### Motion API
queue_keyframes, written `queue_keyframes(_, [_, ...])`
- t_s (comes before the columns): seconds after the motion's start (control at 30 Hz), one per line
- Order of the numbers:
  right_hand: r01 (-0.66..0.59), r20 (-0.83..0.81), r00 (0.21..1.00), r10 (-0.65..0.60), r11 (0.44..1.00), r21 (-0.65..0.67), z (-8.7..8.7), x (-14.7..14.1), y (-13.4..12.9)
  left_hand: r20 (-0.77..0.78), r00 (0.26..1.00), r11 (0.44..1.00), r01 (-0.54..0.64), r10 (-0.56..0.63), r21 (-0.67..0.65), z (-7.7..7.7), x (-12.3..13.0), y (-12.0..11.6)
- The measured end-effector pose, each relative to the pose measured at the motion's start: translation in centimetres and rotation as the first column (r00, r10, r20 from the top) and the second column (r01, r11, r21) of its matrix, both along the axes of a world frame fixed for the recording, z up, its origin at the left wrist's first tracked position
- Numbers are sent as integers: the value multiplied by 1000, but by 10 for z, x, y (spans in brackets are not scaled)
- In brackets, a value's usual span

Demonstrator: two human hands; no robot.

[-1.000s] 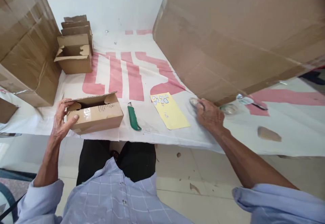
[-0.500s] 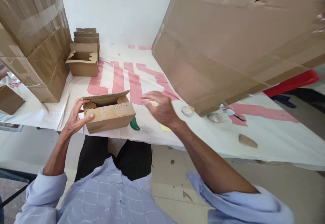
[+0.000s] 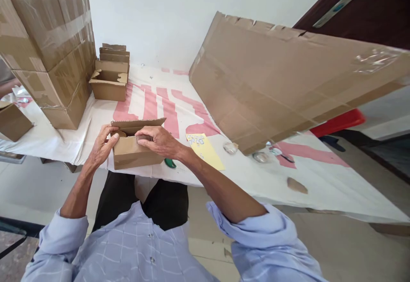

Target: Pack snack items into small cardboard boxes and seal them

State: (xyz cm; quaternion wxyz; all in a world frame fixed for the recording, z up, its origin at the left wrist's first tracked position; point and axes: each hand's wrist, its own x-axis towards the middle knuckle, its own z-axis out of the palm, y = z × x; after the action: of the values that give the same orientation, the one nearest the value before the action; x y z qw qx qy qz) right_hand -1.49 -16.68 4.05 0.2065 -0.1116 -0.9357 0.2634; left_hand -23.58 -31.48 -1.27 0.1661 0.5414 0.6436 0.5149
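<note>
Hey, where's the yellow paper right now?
In the head view, the yellow paper lies near the middle on the white tablecloth, just right of the right hand and the open cardboard box.

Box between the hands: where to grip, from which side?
Probably the left end of the box, from the left, thumb high on the front wall. The top is open and the back flap is raised, leaving a rim to pinch; the left hand holds there, and the right hand covers the opening's right part.
</note>
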Motion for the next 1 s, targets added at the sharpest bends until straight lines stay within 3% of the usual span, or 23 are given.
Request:
queue_keyframes(0.17, [-37,-12,999,40,986,163,6,38,-34,-7,999,997,38,-38,-70,7,-10,-2])
queue_keyframes(0.33, [-98,-2,995,103,951,293,-24,62,-65,-58,989,981,126,-136,-149,4,-8,-10])
queue_keyframes(0.43, [-91,-56,993,108,964,248,-34,58,-60,-74,985,975,143,-157,-169,4,-6,-12])
queue_keyframes(0.53, [-72,-68,994,85,982,174,-29,42,-41,-96,984,972,129,-150,-195,8,-5,-8])
queue_keyframes(0.7, [-120,150,984,97,981,154,-14,15,-16,-217,971,959,32,-96,-280,15,-2,1])
queue_keyframes(0.8, [-155,210,971,110,964,214,-16,14,-19,-263,961,959,14,-92,-283,17,3,2])
queue_keyframes(1.0, [-133,122,988,91,902,410,-32,38,-37,-214,966,975,103,-145,-199,20,12,-11])
